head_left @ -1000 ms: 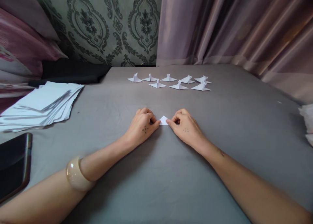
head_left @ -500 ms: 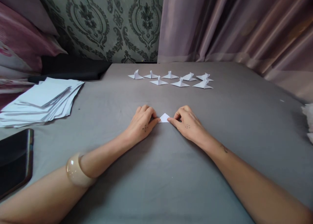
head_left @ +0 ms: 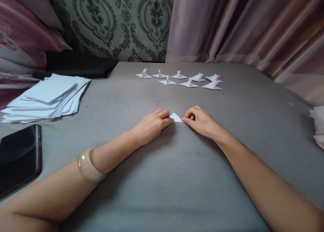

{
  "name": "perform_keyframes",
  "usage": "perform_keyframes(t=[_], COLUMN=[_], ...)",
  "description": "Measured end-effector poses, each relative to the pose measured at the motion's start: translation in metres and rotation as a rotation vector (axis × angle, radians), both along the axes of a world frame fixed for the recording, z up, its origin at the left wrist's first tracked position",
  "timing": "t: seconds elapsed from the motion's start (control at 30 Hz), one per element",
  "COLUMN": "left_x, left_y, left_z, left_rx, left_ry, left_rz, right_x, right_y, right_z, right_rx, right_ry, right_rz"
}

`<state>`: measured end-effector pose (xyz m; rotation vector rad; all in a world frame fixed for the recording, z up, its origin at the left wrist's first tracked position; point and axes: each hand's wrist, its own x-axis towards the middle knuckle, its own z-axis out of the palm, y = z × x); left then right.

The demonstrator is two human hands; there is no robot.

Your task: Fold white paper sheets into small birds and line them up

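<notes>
A small piece of white paper point(head_left: 176, 117), folded into a triangle, lies on the grey surface with its point facing away from me. My left hand point(head_left: 155, 125) pinches its left corner, thumb along the lower edge and fingers curled over that side. At the right corner, the thumb and forefinger of my right hand point(head_left: 198, 121) close on the paper's tip. Both hands partly cover the ends of the triangle. Farther back stand several folded white paper figures point(head_left: 167, 81) with spread wings, in two loose rows.
On the left lies a stack of white paper sheets point(head_left: 50, 97), with a dark phone point(head_left: 20, 157) nearer me. Folded black cloth point(head_left: 81, 65) sits behind the stack. Purple curtains point(head_left: 227, 26) hang at the back right, and a whitish object point(head_left: 318, 122) shows at the right edge.
My left hand has turned and moved farther over the triangle's left side. My right hand has slid outward to the right corner. The whole view has shifted slightly.
</notes>
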<state>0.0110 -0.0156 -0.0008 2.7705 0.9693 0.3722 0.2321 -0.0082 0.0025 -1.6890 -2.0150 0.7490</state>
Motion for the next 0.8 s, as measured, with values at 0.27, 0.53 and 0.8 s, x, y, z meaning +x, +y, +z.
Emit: perform_keyframes(t=[0.27, 0.53, 0.8], left_x=[0.003, -0.008, -0.010], left_y=[-0.006, -0.007, 0.000], left_z=[0.011, 0.019, 0.004], left_rx=[0.101, 0.013, -0.025], left_ry=[0.206, 0.159, -0.148], left_rz=[-0.009, -0.005, 0.167], right_x=[-0.021, -0.015, -0.004], right_y=[-0.007, -0.007, -0.008], right_z=[-0.008, -0.009, -0.010], right_rx=[0.123, 0.087, 0.064], right_ry=[-0.103, -0.085, 0.017], right_rz=[-0.141, -0.103, -0.001])
